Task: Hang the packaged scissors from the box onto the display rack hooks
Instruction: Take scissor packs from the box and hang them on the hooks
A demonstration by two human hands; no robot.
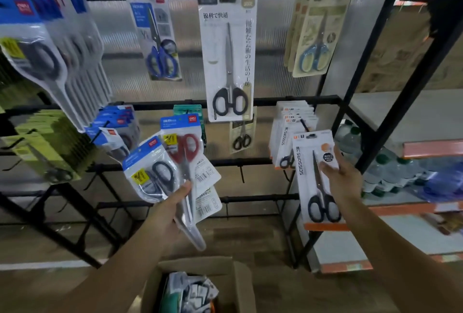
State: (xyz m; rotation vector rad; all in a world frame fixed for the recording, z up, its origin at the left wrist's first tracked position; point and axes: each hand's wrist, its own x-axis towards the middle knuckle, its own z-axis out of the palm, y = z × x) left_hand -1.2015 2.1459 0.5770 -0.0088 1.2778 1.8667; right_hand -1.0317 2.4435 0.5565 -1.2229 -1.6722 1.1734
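My left hand grips a fan of blue-topped scissors packs, one with red handles and one with black handles. My right hand holds a white and orange pack marked SCISSORS with black-handled scissors, just below a stack of matching packs hanging on a hook of the black display rack. The open cardboard box stands on the floor below my arms, with several more packs inside.
Other scissors packs hang along the rack: blue ones at upper left, a tall white one in the middle, beige ones at upper right, green ones at lower left. An orange-edged shelf with water bottles stands on the right.
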